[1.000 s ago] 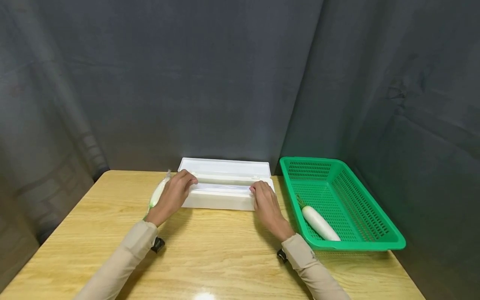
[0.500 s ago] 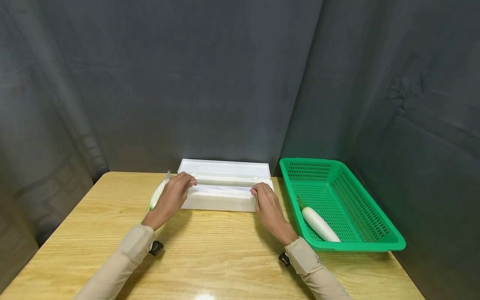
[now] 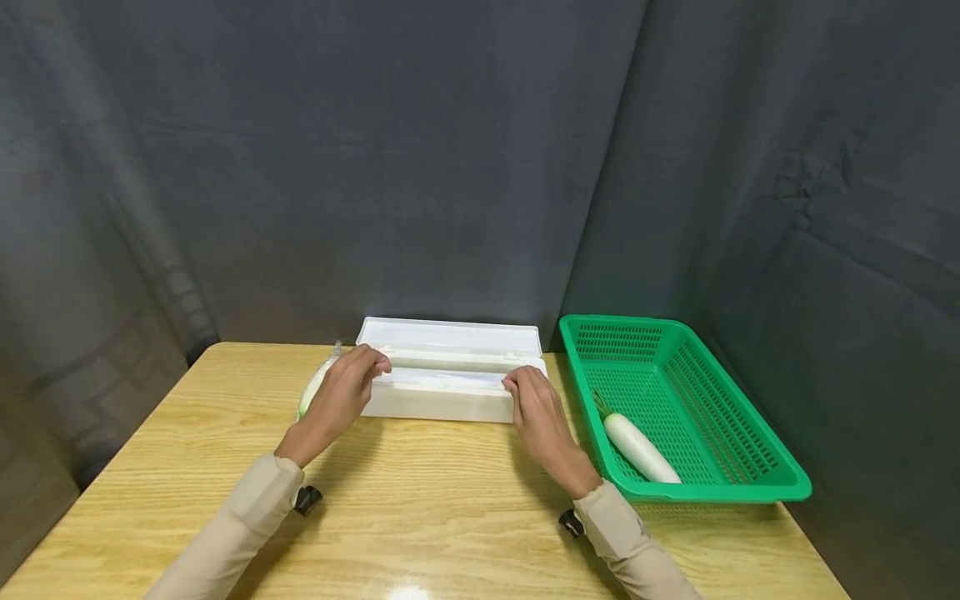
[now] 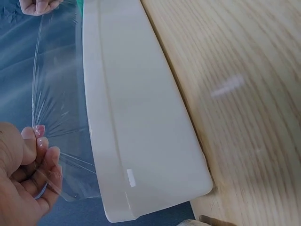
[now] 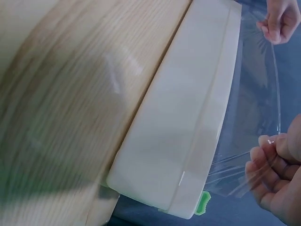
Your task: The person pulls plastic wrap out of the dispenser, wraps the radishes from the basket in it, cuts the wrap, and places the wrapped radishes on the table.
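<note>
While held taut between two pinches, cling film (image 4: 59, 70): stretched along the length of white box (image 3: 438, 406), rising from behind its top front edge; creased into fans of folds near both grips.
Done so far, as judged: lid (image 3: 450, 335) tipped back along far side of box; leading edge of cling film drawn out and spread.
Left, as judged: not yet parted from box, with no cut visible in any view; perhaps midway through dispensing one sheet.
Left hand (image 3: 341, 393): pinching film's edge between thumb and fingertips, near left end of box; narrow, with nothing but film in between; clear of box wall in left wrist view.
Right hand (image 3: 540, 412): pinching same edge near right end of box; narrow likewise, holding film only, remaining fingers curled in behind it.
White box: set at far edge of table (image 3: 420, 492), long side roughly parallel to that edge.
Left radish (image 3: 313, 388): lying just beside box's left end, near far edge of table; partly hidden by left hand; clear wrinkled tip at far end, so probably wrapped already.
Basket radish (image 3: 641, 447): lying near front left corner of green basket (image 3: 712, 492), leaves toward left wall; bare as far as visible, untouched.
Green basket: standing by table's right edge, near box's right end.
Cannot tell: amount of film inside box.
</note>
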The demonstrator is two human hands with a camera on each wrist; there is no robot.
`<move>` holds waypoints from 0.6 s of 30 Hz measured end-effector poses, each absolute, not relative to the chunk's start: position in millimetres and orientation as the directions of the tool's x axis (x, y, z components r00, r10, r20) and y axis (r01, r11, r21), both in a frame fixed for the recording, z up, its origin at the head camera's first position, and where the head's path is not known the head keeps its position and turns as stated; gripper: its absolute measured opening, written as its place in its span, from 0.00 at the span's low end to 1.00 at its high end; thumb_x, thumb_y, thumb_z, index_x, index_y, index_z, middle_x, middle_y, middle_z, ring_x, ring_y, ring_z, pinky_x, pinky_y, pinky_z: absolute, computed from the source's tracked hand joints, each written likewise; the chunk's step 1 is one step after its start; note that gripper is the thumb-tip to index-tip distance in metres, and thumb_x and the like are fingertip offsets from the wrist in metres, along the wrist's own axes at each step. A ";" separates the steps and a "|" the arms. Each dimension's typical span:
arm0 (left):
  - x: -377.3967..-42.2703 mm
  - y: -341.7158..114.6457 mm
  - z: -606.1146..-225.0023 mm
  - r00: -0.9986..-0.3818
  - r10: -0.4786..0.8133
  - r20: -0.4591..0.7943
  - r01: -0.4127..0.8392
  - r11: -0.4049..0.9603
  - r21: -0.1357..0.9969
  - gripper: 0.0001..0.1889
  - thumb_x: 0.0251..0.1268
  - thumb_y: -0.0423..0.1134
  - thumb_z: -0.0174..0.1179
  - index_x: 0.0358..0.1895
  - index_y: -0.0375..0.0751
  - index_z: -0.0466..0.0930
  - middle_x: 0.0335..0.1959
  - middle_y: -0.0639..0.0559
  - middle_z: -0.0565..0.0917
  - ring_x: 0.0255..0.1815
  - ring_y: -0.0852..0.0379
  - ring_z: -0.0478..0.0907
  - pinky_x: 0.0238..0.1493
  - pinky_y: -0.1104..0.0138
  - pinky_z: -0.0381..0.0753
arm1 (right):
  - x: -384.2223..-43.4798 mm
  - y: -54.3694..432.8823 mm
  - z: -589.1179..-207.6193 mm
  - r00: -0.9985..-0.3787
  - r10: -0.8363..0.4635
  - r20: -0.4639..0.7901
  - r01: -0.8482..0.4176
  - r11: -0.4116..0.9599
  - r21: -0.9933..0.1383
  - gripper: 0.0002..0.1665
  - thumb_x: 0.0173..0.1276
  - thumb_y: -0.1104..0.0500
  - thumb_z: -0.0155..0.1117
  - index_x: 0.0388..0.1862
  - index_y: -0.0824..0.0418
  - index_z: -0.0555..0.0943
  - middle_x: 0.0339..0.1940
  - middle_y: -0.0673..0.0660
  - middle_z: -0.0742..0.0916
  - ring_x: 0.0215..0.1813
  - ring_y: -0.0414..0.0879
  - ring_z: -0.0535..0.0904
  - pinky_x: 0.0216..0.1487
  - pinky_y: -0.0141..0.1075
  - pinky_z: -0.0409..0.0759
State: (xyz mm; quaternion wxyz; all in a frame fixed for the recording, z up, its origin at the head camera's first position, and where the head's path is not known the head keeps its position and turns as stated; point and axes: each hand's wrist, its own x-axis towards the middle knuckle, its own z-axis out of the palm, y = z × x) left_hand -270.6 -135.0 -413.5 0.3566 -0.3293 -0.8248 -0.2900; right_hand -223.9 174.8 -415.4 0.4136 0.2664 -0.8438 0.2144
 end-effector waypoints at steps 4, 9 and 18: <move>-269.4 -134.9 -410.7 -0.508 0.334 0.794 0.763 0.602 0.236 0.05 0.66 0.24 0.66 0.35 0.35 0.82 0.31 0.46 0.82 0.34 0.50 0.82 0.37 0.55 0.86 | -223.0 174.4 -413.8 -0.511 -0.266 0.817 -0.628 0.765 -0.145 0.05 0.71 0.71 0.67 0.37 0.68 0.78 0.30 0.57 0.82 0.35 0.53 0.80 0.37 0.45 0.81; -269.2 -135.1 -406.0 -0.477 0.320 0.819 0.777 0.588 0.223 0.05 0.65 0.23 0.67 0.36 0.35 0.82 0.31 0.46 0.82 0.33 0.51 0.82 0.37 0.55 0.86 | -222.5 174.6 -410.0 -0.500 -0.266 0.824 -0.633 0.761 -0.138 0.05 0.71 0.71 0.67 0.37 0.68 0.78 0.31 0.57 0.82 0.34 0.52 0.79 0.36 0.44 0.80; -266.1 -136.1 -399.9 -0.439 0.309 0.844 0.794 0.574 0.202 0.06 0.63 0.22 0.67 0.35 0.35 0.81 0.31 0.47 0.81 0.34 0.52 0.81 0.37 0.56 0.84 | -219.0 176.3 -400.0 -0.478 -0.283 0.832 -0.645 0.756 -0.114 0.05 0.70 0.72 0.66 0.37 0.68 0.77 0.31 0.58 0.81 0.34 0.52 0.77 0.36 0.43 0.78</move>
